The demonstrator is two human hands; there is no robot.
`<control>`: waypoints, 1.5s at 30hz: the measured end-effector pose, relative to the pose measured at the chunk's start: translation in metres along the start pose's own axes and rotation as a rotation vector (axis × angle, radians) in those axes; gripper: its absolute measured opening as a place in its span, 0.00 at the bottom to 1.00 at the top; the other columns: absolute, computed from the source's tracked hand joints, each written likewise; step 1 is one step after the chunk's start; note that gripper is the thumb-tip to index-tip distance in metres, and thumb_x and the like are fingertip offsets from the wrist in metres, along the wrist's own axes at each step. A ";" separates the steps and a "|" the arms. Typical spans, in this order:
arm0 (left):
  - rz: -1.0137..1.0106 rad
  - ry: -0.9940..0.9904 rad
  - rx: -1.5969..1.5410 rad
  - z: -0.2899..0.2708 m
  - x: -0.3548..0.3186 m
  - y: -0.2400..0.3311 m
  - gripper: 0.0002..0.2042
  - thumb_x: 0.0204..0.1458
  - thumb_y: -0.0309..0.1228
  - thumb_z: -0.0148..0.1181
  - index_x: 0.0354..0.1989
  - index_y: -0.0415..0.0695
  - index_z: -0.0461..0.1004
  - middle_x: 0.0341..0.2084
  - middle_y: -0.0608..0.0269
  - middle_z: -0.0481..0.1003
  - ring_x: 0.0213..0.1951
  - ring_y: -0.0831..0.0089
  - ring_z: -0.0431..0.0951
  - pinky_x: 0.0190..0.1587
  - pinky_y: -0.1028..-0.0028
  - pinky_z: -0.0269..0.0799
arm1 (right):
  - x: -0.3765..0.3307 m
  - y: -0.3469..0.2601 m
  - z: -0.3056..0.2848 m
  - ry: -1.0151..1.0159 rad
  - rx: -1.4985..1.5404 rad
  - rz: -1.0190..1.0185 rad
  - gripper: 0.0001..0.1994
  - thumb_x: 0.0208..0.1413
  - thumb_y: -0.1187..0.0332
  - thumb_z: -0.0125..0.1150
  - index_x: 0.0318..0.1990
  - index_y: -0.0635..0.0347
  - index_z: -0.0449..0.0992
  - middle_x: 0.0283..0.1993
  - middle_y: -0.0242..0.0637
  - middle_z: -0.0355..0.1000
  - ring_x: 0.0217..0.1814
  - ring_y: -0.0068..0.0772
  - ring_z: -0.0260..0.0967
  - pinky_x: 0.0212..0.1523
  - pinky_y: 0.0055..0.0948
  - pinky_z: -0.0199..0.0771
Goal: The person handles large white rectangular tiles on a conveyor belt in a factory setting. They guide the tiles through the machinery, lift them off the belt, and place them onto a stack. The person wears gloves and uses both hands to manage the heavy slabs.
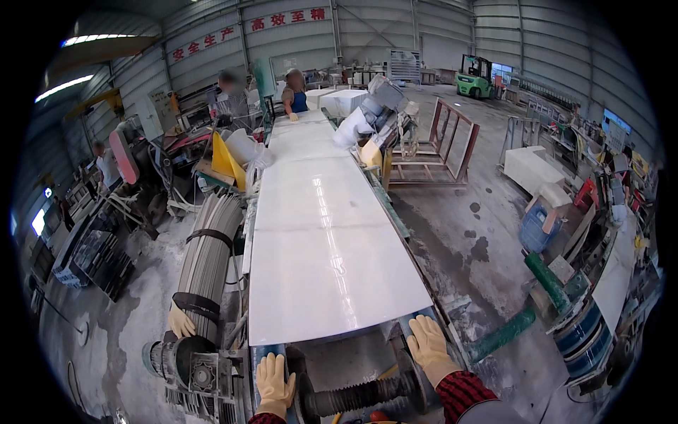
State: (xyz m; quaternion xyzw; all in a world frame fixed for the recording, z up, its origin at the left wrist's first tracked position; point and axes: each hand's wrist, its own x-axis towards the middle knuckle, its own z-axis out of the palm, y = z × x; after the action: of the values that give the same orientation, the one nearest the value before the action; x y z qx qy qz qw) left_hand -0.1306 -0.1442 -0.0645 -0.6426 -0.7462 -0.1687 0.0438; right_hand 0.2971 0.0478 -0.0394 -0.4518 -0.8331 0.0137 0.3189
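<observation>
A large, glossy white stone slab (pixel 332 275) lies flat on a long conveyor, its near edge just beyond my hands. My left hand (pixel 275 384), in a cream glove, rests with spread fingers on the blue frame by the slab's near left corner. On the other side my right hand (pixel 429 348), gloved likewise, lies open on the blue frame (pixel 426 311) near the right corner. Neither hand holds anything. Between them a dark, ribbed roller (pixel 360 397) shows under the slab's end. More white slab (pixel 311 177) continues beyond the near piece, toward a machine head (pixel 371 113).
Left of the conveyor stand a strapped bundle of long strips (pixel 208 247), a loose glove (pixel 181 320) and a motor (pixel 194 362). One co-worker (pixel 294 93) stands at the far end. A metal rack (pixel 438 152), green pipes (pixel 505 332) and a green forklift (pixel 475 78) are to the right.
</observation>
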 end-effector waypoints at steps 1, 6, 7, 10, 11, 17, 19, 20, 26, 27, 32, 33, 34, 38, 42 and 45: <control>-0.006 -0.014 0.000 -0.001 0.000 0.000 0.38 0.57 0.40 0.74 0.75 0.41 0.67 0.73 0.40 0.67 0.73 0.36 0.64 0.76 0.43 0.58 | 0.000 -0.001 -0.001 0.009 -0.008 -0.007 0.17 0.59 0.65 0.66 0.53 0.60 0.74 0.53 0.47 0.70 0.56 0.58 0.68 0.60 0.55 0.70; 0.003 -0.026 -0.010 -0.001 -0.001 0.002 0.39 0.56 0.40 0.74 0.75 0.40 0.67 0.73 0.40 0.67 0.73 0.35 0.63 0.76 0.42 0.57 | -0.007 0.004 0.002 -0.023 -0.032 0.016 0.21 0.59 0.62 0.67 0.57 0.60 0.75 0.58 0.49 0.71 0.60 0.58 0.68 0.64 0.56 0.70; 0.009 -0.017 -0.003 0.000 -0.002 0.000 0.39 0.56 0.40 0.74 0.75 0.39 0.67 0.73 0.39 0.67 0.73 0.35 0.63 0.76 0.42 0.57 | -0.008 0.004 0.004 0.005 -0.035 0.001 0.21 0.60 0.62 0.67 0.58 0.61 0.75 0.59 0.49 0.71 0.61 0.58 0.69 0.65 0.56 0.69; -0.012 -0.030 -0.047 -0.002 -0.004 0.001 0.38 0.58 0.39 0.73 0.75 0.39 0.67 0.74 0.36 0.66 0.74 0.32 0.63 0.77 0.42 0.56 | -0.012 0.008 0.009 0.010 -0.029 0.011 0.22 0.60 0.62 0.67 0.60 0.61 0.75 0.61 0.50 0.72 0.63 0.59 0.69 0.67 0.55 0.69; -0.002 -0.020 -0.032 -0.001 -0.004 0.000 0.38 0.57 0.39 0.73 0.75 0.39 0.67 0.74 0.37 0.67 0.73 0.33 0.63 0.77 0.42 0.56 | -0.014 0.009 0.010 -0.002 -0.024 0.022 0.23 0.60 0.62 0.67 0.60 0.61 0.76 0.62 0.51 0.72 0.64 0.59 0.69 0.68 0.55 0.69; 0.009 0.011 -0.022 -0.002 -0.008 0.001 0.37 0.57 0.40 0.73 0.74 0.40 0.68 0.73 0.39 0.67 0.73 0.35 0.64 0.76 0.42 0.58 | -0.013 0.004 0.005 0.005 -0.034 0.011 0.21 0.60 0.63 0.66 0.59 0.61 0.76 0.60 0.50 0.73 0.63 0.59 0.69 0.67 0.55 0.69; 0.016 0.022 -0.023 -0.002 -0.008 0.002 0.37 0.57 0.40 0.73 0.74 0.40 0.68 0.73 0.39 0.68 0.73 0.36 0.64 0.76 0.43 0.58 | -0.011 0.002 0.000 -0.037 -0.036 0.040 0.20 0.60 0.64 0.65 0.58 0.61 0.76 0.59 0.50 0.73 0.63 0.59 0.69 0.67 0.55 0.69; 0.019 0.020 -0.026 -0.002 -0.008 0.003 0.37 0.57 0.40 0.73 0.74 0.40 0.68 0.72 0.39 0.68 0.73 0.36 0.65 0.75 0.43 0.58 | -0.011 0.001 -0.002 -0.059 -0.036 0.054 0.20 0.60 0.64 0.65 0.58 0.61 0.76 0.59 0.50 0.73 0.62 0.58 0.69 0.66 0.55 0.70; 0.018 0.020 -0.017 -0.006 -0.011 0.004 0.36 0.58 0.40 0.72 0.74 0.40 0.69 0.72 0.39 0.68 0.72 0.36 0.65 0.75 0.43 0.59 | -0.013 0.001 0.003 -0.036 -0.085 0.015 0.17 0.60 0.69 0.63 0.56 0.60 0.77 0.57 0.48 0.72 0.61 0.58 0.69 0.65 0.53 0.70; 0.019 0.020 -0.018 -0.007 -0.011 0.005 0.36 0.59 0.40 0.72 0.74 0.40 0.69 0.72 0.39 0.68 0.72 0.36 0.66 0.75 0.43 0.59 | -0.013 0.001 0.002 -0.045 -0.092 0.021 0.16 0.60 0.70 0.62 0.56 0.60 0.77 0.57 0.48 0.72 0.61 0.58 0.69 0.65 0.52 0.70; 0.018 0.023 -0.069 -0.018 -0.008 0.012 0.34 0.58 0.36 0.72 0.72 0.37 0.69 0.69 0.36 0.69 0.70 0.33 0.66 0.74 0.43 0.60 | -0.015 0.002 0.002 -0.020 -0.084 0.010 0.16 0.61 0.71 0.62 0.56 0.60 0.77 0.58 0.49 0.74 0.61 0.59 0.70 0.65 0.54 0.71; 0.018 0.028 -0.067 -0.018 -0.009 0.013 0.33 0.58 0.35 0.72 0.71 0.37 0.70 0.69 0.36 0.69 0.70 0.33 0.66 0.74 0.43 0.60 | -0.016 0.003 0.003 -0.015 -0.082 0.009 0.16 0.61 0.72 0.62 0.56 0.60 0.77 0.58 0.49 0.74 0.61 0.59 0.70 0.65 0.54 0.71; 0.019 0.034 -0.065 -0.018 -0.009 0.013 0.33 0.59 0.35 0.72 0.71 0.36 0.70 0.69 0.36 0.69 0.69 0.33 0.66 0.73 0.43 0.61 | -0.017 0.003 0.004 -0.014 -0.079 0.014 0.16 0.61 0.71 0.62 0.56 0.60 0.78 0.58 0.49 0.74 0.61 0.60 0.70 0.65 0.55 0.70; 0.039 0.061 -0.082 -0.016 -0.012 0.010 0.31 0.60 0.35 0.70 0.71 0.37 0.70 0.69 0.37 0.69 0.69 0.33 0.66 0.73 0.43 0.61 | -0.020 0.004 0.005 -0.004 -0.073 0.013 0.16 0.61 0.71 0.62 0.57 0.60 0.78 0.59 0.51 0.75 0.62 0.61 0.70 0.66 0.56 0.70; 0.025 0.035 -0.072 -0.017 -0.011 0.011 0.28 0.62 0.34 0.68 0.70 0.38 0.71 0.68 0.37 0.70 0.69 0.34 0.67 0.73 0.43 0.61 | -0.019 0.001 0.000 -0.065 -0.041 0.055 0.16 0.62 0.70 0.62 0.57 0.61 0.77 0.59 0.52 0.75 0.63 0.62 0.70 0.68 0.56 0.70; 0.028 0.054 -0.069 -0.016 -0.013 0.011 0.28 0.63 0.34 0.67 0.70 0.38 0.72 0.68 0.37 0.71 0.69 0.34 0.68 0.73 0.43 0.62 | -0.022 0.003 0.001 -0.021 -0.033 0.019 0.17 0.62 0.71 0.62 0.58 0.61 0.77 0.60 0.52 0.75 0.63 0.62 0.70 0.67 0.57 0.70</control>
State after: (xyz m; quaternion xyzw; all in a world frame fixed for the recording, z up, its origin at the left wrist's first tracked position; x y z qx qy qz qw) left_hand -0.1198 -0.1602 -0.0507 -0.6495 -0.7292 -0.2110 0.0440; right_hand 0.3069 0.0330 -0.0525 -0.4648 -0.8322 0.0076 0.3024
